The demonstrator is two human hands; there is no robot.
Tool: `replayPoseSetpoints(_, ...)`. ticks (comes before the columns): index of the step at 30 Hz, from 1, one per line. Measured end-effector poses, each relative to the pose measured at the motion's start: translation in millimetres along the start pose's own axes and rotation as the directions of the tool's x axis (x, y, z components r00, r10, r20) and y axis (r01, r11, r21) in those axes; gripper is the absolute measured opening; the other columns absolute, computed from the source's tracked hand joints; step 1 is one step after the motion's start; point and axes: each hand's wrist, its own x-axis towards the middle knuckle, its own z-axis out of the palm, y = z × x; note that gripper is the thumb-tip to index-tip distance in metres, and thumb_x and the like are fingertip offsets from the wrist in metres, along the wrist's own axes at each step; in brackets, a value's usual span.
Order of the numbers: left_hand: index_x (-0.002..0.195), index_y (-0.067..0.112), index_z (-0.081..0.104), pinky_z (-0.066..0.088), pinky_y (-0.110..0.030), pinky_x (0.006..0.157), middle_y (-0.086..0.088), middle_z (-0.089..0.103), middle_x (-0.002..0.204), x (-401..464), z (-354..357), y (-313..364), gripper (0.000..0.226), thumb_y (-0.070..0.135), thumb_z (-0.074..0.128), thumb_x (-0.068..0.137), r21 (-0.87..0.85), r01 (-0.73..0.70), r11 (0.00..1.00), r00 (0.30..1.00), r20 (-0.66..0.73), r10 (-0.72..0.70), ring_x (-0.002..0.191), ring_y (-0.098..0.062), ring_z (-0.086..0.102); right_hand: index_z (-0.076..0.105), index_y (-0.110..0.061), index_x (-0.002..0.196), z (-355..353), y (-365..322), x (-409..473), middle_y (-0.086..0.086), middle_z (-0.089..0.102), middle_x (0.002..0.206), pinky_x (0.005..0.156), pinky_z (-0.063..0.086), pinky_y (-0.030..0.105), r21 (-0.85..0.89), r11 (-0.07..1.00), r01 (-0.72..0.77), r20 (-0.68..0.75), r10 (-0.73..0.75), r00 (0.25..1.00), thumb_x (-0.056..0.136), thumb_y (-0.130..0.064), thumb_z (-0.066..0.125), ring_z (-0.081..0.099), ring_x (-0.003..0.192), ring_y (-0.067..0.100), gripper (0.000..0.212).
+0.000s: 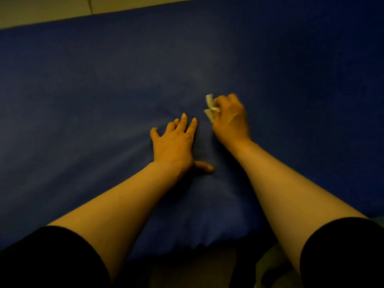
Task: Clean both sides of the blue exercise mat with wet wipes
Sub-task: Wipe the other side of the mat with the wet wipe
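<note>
Head view, dim light. The blue exercise mat (104, 90) fills nearly all I can see, spread flat, with a strip of pale floor (41, 11) past its far edge. My left hand (176, 144) lies flat on the mat near its middle, fingers straight and spread, thumb out to the side, grasping nothing. My right hand (230, 119), just beside it, is clenched around a crumpled white wet wipe (211, 109), which pokes out on the thumb side against the mat. Black sleeves (52, 260) cover both upper arms.
</note>
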Motion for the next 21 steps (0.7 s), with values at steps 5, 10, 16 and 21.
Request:
replayPoseSetpoints(5,0.139,0.013,0.046,0.028,-0.040,0.106,-0.009,0.041,0.146,24,-4,-28,0.063,0.051,0.056,0.090,-0.157,-0.114,0.981,0.938,-0.341,0.055,0.131,-0.029,0.039,0.062,0.004,0.090,-9,17,29,0.024,0.056,0.102,0.067,0.035,0.033,-0.030,0.948,-0.317,-0.188,0.306,0.933,0.089,-0.014,0.060,0.057,0.085,0.039,0.018)
replayPoseSetpoints(10,0.153,0.012,0.020,0.004,-0.042,0.119,-0.008,0.004,0.162,58,-7,-46,0.065,0.035,0.049,0.099,-0.197,-0.110,0.974,0.965,-0.256,0.057,0.149,-0.023,0.001,0.060,0.001,0.077,25,-25,14,0.023,0.057,0.083,0.055,0.036,0.038,0.004,1.000,0.007,0.026,-0.007,1.000,0.077,-0.003,0.066,0.055,0.067,0.041,0.007)
replayPoseSetpoints(16,0.155,0.018,0.002,-0.004,-0.049,0.118,-0.007,-0.008,0.162,74,-5,-46,0.069,0.038,0.041,0.101,-0.179,-0.042,0.983,0.984,-0.179,0.009,0.149,-0.024,-0.009,0.062,0.004,0.097,-3,11,59,0.024,0.056,0.106,0.071,0.032,0.031,-0.009,0.962,-0.272,-0.144,0.268,0.953,0.087,-0.015,0.064,0.056,0.092,0.038,0.022)
replayPoseSetpoints(21,0.155,0.020,0.005,-0.004,-0.048,0.118,-0.006,-0.007,0.162,74,-4,-45,0.069,0.037,0.044,0.101,-0.207,-0.032,0.978,0.979,-0.206,-0.012,0.149,-0.022,-0.008,0.061,0.004,0.093,16,-11,56,0.024,0.056,0.103,0.068,0.033,0.038,-0.063,0.979,-0.194,-0.106,0.187,0.977,0.087,-0.008,0.056,0.054,0.086,0.042,0.014)
